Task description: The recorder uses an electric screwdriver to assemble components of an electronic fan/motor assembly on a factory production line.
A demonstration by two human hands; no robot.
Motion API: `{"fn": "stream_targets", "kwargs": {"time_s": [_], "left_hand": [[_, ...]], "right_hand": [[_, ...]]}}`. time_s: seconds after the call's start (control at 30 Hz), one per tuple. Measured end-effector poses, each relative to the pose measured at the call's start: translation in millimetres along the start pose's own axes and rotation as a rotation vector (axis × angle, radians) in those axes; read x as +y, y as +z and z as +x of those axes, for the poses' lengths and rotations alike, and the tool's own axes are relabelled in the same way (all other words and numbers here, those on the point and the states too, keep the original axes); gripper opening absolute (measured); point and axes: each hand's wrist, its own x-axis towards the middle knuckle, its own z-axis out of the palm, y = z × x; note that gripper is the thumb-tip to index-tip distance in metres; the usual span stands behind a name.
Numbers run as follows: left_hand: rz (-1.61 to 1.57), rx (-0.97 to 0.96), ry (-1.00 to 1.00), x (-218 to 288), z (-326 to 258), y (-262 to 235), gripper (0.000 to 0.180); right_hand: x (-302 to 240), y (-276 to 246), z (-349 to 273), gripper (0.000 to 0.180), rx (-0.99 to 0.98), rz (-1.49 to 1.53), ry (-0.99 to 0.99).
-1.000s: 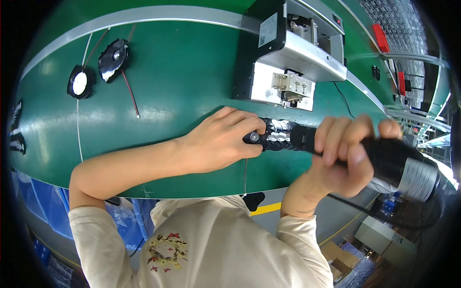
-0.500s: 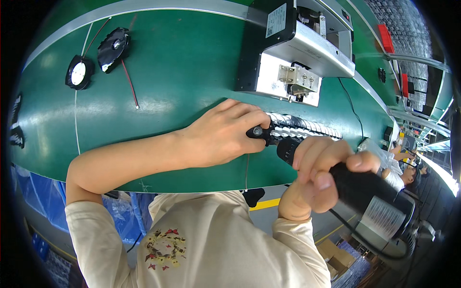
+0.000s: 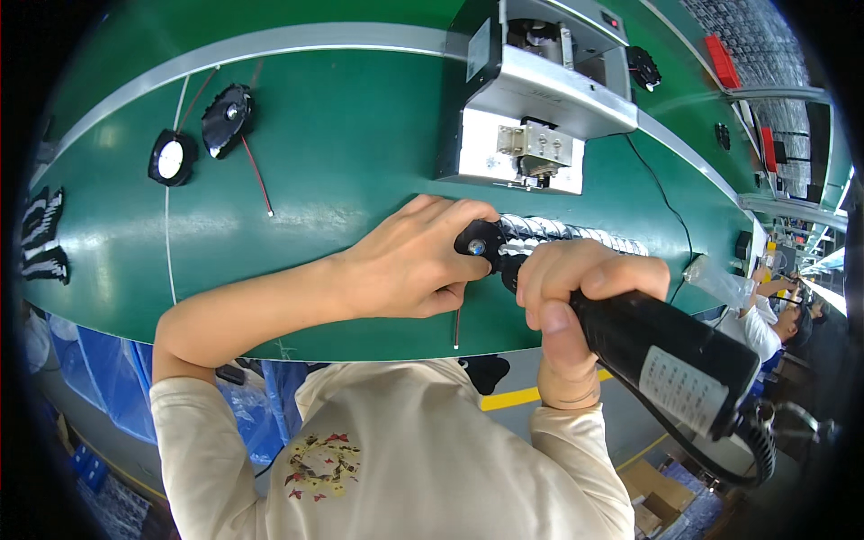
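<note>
surface: green counter point(image 3: 342, 162) with a grey strip along its far edge, factory line behind, another person's sleeve at far right
machine: grey and black fixture box point(image 3: 531, 99) on the counter, just beyond the hands
left hand point(image 3: 409, 261): flat on the counter, fingers curled and pressed onto a small black part point(image 3: 475, 243) with a shiny screw head, pinning it down
right hand point(image 3: 576, 288): grip wrapped tight around a black electric screwdriver point(image 3: 666, 346), thumb along the barrel; tool tilted, tip end at the black part, cable trailing off at lower right
row: silver-black parts in a row point(image 3: 576, 236) just behind the right hand's fingers, touching the held part
loose: two round black speakers point(image 3: 200, 135) with a red wire point(image 3: 256, 175), far left, well apart from the hands
wire: thin wire point(image 3: 457, 326) on the counter under the left hand
</note>
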Motion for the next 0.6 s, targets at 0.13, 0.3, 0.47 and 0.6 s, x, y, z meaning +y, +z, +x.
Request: {"fn": "stream_targets", "kwargs": {"time_s": [0.13, 0.3, 0.47, 0.6], "left_hand": [[0.010, 0.043, 0.043, -0.8, 1.9, 0.6, 0.033], [0.085, -0.256, -0.046, 17.6, -5.4, -57.3, 0.037], [0.511, 0.049, -0.192, -29.7, -14.5, -106.4, 0.045], [0.607, 0.424, -0.372, -44.5, -24.2, -145.0, 0.035]], "right_hand": [[-16.2, -9.1, 2.9, 0.044, 0.074, 0.105, 0.028], [-44.5, -42.8, 17.8, 0.064, -0.037, 0.256, -0.240], [-32.3, -47.0, 18.5, 0.065, -0.003, 0.219, -0.239], [-31.0, -48.4, 13.8, 0.063, 0.007, 0.146, -0.258]]}}
